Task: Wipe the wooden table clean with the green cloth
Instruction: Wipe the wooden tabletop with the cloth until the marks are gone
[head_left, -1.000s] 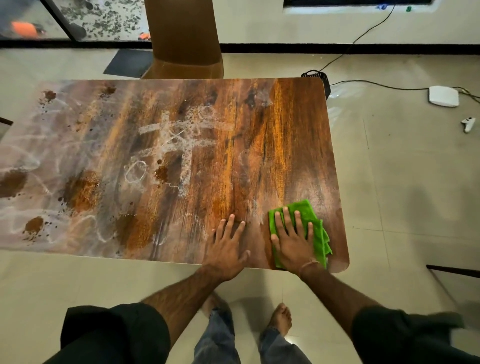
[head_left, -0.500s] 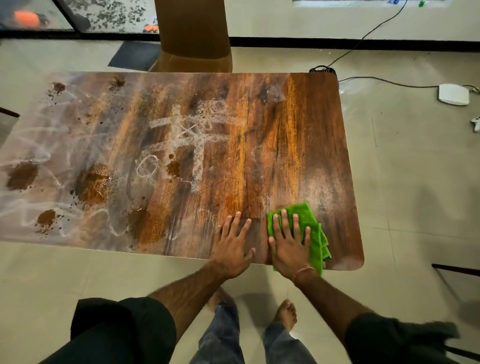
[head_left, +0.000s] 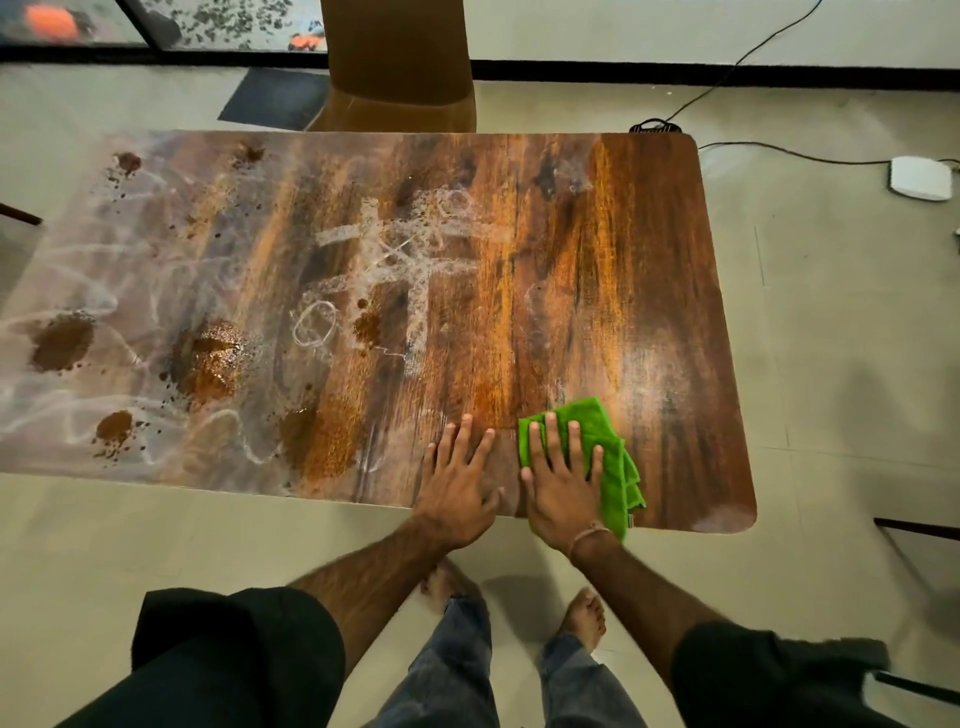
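The wooden table fills the view. White chalk marks and brown spill patches cover its left and middle; the right part looks glossy. A folded green cloth lies near the front edge, right of centre. My right hand presses flat on the cloth with straight, spread fingers. My left hand rests flat on the bare wood just left of it, fingers straight.
A brown chair or pedestal stands behind the table's far edge. A black cable and a white box lie on the tiled floor to the right. A dark bar juts in at the right. My bare feet stand below the front edge.
Both hands stay flat near the front edge; the right hand and cloth have shifted slightly left along the edge towards the left hand. The camera has tilted a little.
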